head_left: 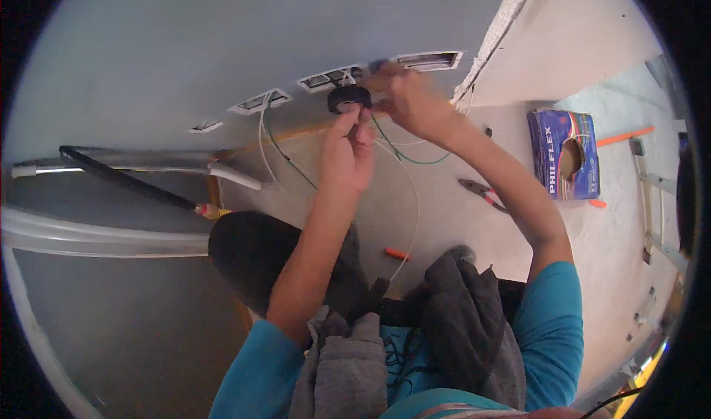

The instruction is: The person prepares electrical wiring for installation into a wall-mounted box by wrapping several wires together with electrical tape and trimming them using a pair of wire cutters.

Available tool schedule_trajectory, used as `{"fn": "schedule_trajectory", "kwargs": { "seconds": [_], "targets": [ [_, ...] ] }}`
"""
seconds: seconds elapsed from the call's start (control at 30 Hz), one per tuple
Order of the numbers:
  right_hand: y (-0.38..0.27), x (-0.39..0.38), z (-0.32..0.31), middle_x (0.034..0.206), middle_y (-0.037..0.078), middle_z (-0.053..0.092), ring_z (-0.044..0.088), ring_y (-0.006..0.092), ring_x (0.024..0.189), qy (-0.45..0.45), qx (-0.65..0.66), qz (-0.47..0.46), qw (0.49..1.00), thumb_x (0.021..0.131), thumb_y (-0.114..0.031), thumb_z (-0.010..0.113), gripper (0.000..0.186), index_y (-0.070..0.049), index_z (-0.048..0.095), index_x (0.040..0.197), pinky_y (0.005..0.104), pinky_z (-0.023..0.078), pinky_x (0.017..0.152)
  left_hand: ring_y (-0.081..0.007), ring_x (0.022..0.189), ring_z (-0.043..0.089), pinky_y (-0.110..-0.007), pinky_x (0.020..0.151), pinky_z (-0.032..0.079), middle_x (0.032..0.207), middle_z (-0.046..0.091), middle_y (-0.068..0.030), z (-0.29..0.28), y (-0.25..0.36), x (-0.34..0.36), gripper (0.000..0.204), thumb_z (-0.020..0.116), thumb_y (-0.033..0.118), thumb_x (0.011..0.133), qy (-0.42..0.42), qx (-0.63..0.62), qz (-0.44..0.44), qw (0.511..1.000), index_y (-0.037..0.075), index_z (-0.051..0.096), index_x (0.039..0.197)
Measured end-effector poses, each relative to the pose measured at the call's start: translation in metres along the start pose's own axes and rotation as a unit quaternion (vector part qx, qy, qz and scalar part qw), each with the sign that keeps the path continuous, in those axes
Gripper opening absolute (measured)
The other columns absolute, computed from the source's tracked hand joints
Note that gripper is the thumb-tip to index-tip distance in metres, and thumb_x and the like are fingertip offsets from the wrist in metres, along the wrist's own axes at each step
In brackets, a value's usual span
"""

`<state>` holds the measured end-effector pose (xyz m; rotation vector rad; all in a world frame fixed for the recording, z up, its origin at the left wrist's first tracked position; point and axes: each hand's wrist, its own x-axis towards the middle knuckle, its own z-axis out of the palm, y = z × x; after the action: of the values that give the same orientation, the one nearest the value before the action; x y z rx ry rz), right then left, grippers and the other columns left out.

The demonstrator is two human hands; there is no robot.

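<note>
My left hand (348, 154) is closed on a roll of black electrical tape (351, 93), thumb and fingers gripping its lower side. It holds the roll up close against the wall, in front of a rectangular box opening (315, 82) with wires in it. Just right of the roll is my right hand (415, 102), beside the same wires. Motion smears its fingers, so whatever they hold cannot be made out. Green wire (381, 132) and white wire (416, 197) hang below the hands and loop over the floor.
More openings (261, 102) line the grey wall. Pliers (485, 194) and an orange piece (396, 254) lie on the floor, near a blue cardboard box (546, 156) with a round hole. White pipes (111, 239) and a black tube (133, 180) are at left. A ladder-like frame (652, 204) lies far right.
</note>
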<state>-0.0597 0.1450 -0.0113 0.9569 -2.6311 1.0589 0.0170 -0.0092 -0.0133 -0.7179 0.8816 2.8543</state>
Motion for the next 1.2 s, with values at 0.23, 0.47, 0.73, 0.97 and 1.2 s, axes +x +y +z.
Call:
{"fn": "schedule_trajectory", "kwargs": {
  "seconds": [0.23, 0.47, 0.73, 0.97, 1.2],
  "targets": [
    [-0.061, 0.043, -0.017, 0.105, 0.015, 0.071, 0.071, 0.0368, 0.090, -0.066, -0.097, -0.060, 0.991, 0.087, -0.020, 0.071, 0.037, -0.006, 0.067, 0.121, 0.0468, 0.057, 0.076, -0.0123, 0.063, 0.050, -0.027, 0.058, 0.042, 0.085, 0.061, -0.0035, -0.010, -0.011, 0.006, 0.010, 0.064, 0.005, 0.093, -0.050, -0.048, 0.011, 0.998, 0.006, 0.060, 0.102],
    [-0.067, 0.064, 0.000, 0.090, 0.011, 0.074, 0.072, 0.0351, 0.086, -0.158, -0.225, -0.027, 0.961, 0.085, -0.021, 0.072, 0.037, -0.007, 0.064, 0.118, 0.0452, 0.056, 0.077, -0.0115, 0.061, 0.050, -0.027, 0.056, 0.042, 0.082, 0.059, -0.0015, -0.021, -0.011, 0.013, 0.024, 0.066, 0.004, 0.091, -0.029, -0.006, 0.038, 0.999, 0.009, 0.055, 0.112],
    [-0.040, 0.038, -0.047, 0.092, 0.016, 0.074, 0.070, 0.0331, 0.092, -0.037, 0.072, -0.058, 0.995, 0.082, -0.031, 0.079, 0.049, -0.008, 0.063, 0.121, 0.0430, 0.053, 0.079, -0.0104, 0.060, 0.050, -0.024, 0.054, 0.037, 0.083, 0.061, -0.0033, -0.018, 0.012, 0.009, 0.020, 0.065, 0.004, 0.092, 0.010, 0.127, 0.043, 0.991, 0.004, 0.060, 0.111],
    [-0.040, 0.041, -0.053, 0.083, 0.019, 0.072, 0.070, 0.0320, 0.094, -0.161, 0.028, 0.213, 0.963, 0.089, -0.076, 0.055, 0.078, -0.001, 0.073, 0.105, 0.0410, 0.053, 0.085, -0.0081, 0.063, 0.052, -0.024, 0.056, 0.037, 0.083, 0.066, -0.0011, -0.012, 0.026, 0.023, 0.015, 0.062, 0.020, 0.100, 0.055, 0.271, 0.021, 0.961, 0.005, 0.068, 0.100],
    [-0.021, 0.035, -0.001, 0.076, 0.017, 0.070, 0.071, 0.0293, 0.081, -0.052, -0.169, 0.127, 0.976, 0.089, -0.079, 0.050, 0.081, -0.002, 0.076, 0.084, 0.0420, 0.055, 0.076, -0.0082, 0.065, 0.051, -0.025, 0.058, 0.035, 0.080, 0.062, 0.0019, -0.014, 0.017, 0.033, 0.026, 0.065, 0.032, 0.100, 0.005, 0.329, 0.030, 0.944, 0.007, 0.069, 0.100]
  ]
}}
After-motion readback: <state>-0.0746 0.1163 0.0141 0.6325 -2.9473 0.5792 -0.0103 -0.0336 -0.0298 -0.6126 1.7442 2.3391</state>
